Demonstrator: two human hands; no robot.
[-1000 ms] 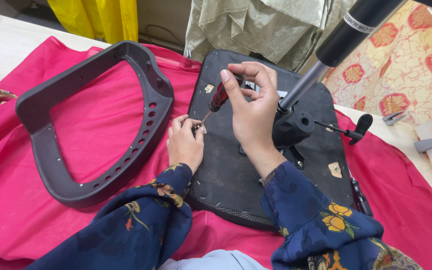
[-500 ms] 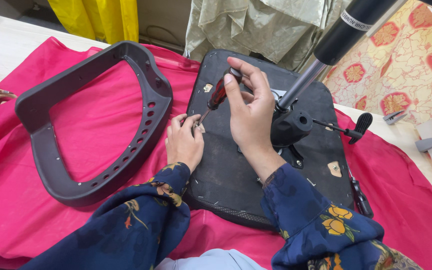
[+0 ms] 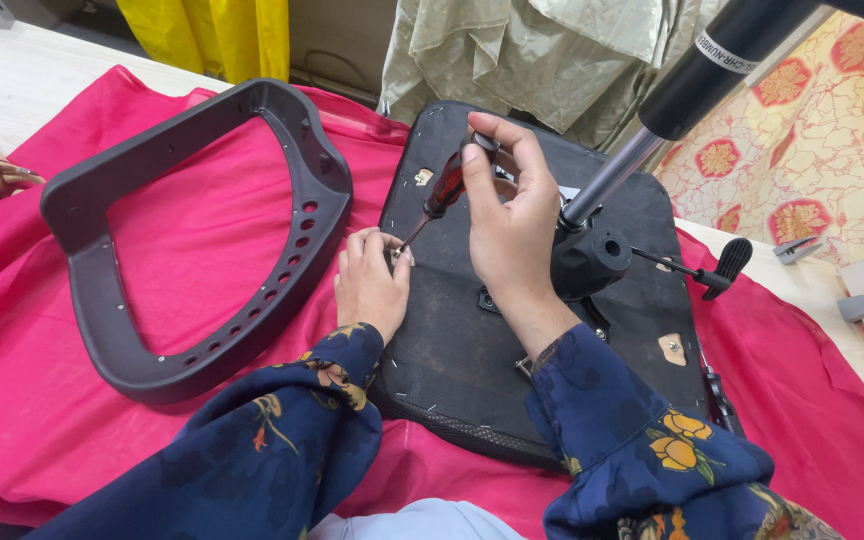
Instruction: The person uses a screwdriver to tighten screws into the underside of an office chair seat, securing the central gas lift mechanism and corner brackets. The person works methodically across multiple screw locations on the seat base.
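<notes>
Hands first, since they fill the middle of the shot. The right hand (image 3: 512, 215) is raised above the upturned black seat base (image 3: 462, 340), fingers and thumb pinched shut round the top of a screwdriver (image 3: 444, 190) with a dark red and black handle. The tool leans, handle up toward the top right, tip down to the left. The left hand (image 3: 370, 280) lies flat-ish on the left edge of the seat base, fingertips bunched right at the tip of the blade, steadying it; whether it pinches a screw there I can't tell, too small. Both arms are in dark blue sleeves with orange flowers.

The seat base lies underside up on a pink cloth (image 3: 82, 420) that covers the table. Just left of it on the same cloth sits a dark grey chair-back frame (image 3: 307, 240), a big open loop with a row of holes down its right side, close beside the left hand. A gas-lift cylinder (image 3: 652, 120) rises slanted from the mechanism (image 3: 592, 262) on the base, with a lever (image 3: 717, 270) sticking out to the right.

Behind: yellow fabric, a pale green cloth, and a cream sheet with red flowers at right. The cylinder's top runs out of frame, and the seat base's near edge is hidden by the sleeves.
</notes>
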